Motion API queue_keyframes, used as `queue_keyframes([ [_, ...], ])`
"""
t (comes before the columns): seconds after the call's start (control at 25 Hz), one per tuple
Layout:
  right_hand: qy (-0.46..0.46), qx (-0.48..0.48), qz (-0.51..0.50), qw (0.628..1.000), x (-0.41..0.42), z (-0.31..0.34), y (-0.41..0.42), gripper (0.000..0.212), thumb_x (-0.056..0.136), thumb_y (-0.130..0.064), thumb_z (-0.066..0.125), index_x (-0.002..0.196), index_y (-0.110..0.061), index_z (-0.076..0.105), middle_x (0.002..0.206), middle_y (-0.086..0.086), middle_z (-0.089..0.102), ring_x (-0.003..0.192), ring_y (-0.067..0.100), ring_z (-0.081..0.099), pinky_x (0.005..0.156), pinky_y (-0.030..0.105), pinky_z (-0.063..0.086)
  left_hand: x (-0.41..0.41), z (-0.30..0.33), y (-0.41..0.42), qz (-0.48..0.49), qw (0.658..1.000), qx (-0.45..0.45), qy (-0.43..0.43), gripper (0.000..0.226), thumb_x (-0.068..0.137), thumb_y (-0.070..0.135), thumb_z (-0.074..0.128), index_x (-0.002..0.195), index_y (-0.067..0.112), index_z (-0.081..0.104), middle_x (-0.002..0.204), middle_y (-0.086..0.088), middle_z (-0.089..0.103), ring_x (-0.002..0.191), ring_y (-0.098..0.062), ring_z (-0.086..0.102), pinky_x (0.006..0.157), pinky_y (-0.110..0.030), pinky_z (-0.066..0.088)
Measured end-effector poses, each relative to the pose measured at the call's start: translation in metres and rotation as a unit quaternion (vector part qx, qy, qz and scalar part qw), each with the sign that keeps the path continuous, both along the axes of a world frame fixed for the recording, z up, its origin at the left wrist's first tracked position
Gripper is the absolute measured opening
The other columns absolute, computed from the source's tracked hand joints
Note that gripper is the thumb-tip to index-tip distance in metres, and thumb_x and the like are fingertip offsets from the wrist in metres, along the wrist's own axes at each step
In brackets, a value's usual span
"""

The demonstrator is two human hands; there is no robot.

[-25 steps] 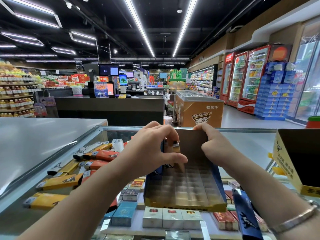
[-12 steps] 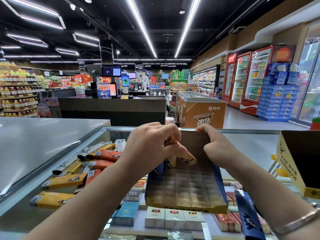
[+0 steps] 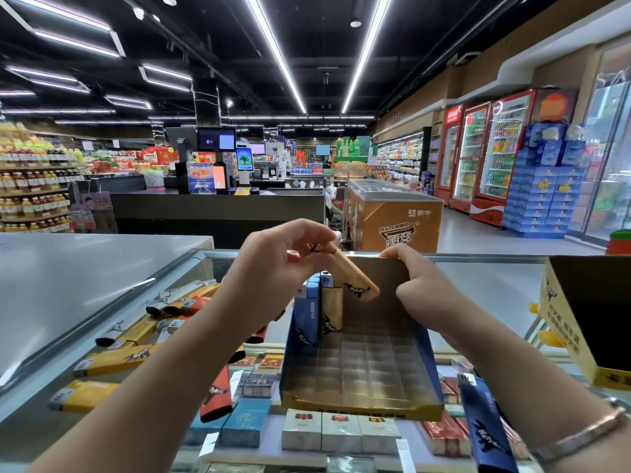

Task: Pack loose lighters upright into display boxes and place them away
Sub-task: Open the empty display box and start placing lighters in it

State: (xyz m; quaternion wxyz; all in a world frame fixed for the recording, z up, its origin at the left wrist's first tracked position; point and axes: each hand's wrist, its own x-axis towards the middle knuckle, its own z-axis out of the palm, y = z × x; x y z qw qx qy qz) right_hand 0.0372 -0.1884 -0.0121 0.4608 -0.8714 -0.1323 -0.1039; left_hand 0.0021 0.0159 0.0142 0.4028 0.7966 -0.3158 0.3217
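- Head view looked down on a glass counter point(image 3: 495, 285) with the display box point(image 3: 362, 401) resting on it, its gridded floor tipped toward the camera.
- At the box's back left corner, blue lighters point(image 3: 309, 312) and one tan lighter point(image 3: 332, 314) stood upright, side by side.
- Above them the left hand point(image 3: 273, 268) pinched another tan lighter point(image 3: 351, 274) by its top end — tilted, its base pointing down into the box beside the standing ones.
- On the box's back wall the right hand point(image 3: 423, 291) gripped the top edge, forefinger hooked over the rim, the other fingers curled against the wall's inner face.
- Left of the box, loose lighters point(image 3: 112, 360) — yellow, orange, tan — lay flat on the glass.
- Right of the box, near the front corner, a single blue lighter point(image 3: 485, 428) lay flat.
- Farther right of the box stood a yellow carton point(image 3: 566, 329), open side facing the camera.
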Motion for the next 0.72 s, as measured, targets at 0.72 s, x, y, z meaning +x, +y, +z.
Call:
queue_keyframes([
  [0.72, 0.001, -0.007, -0.005, 1.000, -0.0026, 0.0005, 0.0027, 0.048, 0.082, 0.015, 0.041, 0.110, -0.024, 0.043, 0.109, 0.005, 0.046, 0.098, 0.019, 0.047, 0.070, 0.023, 0.052, 0.0071, -0.0108, 0.0001, 0.069, 0.975, 0.213, -0.007, 0.020, 0.083, 0.022, 0.066, 0.100, 0.031, 0.070, 0.119, 0.015, 0.056, 0.114, -0.007, 0.044, 0.091, -0.027, 0.040],
])
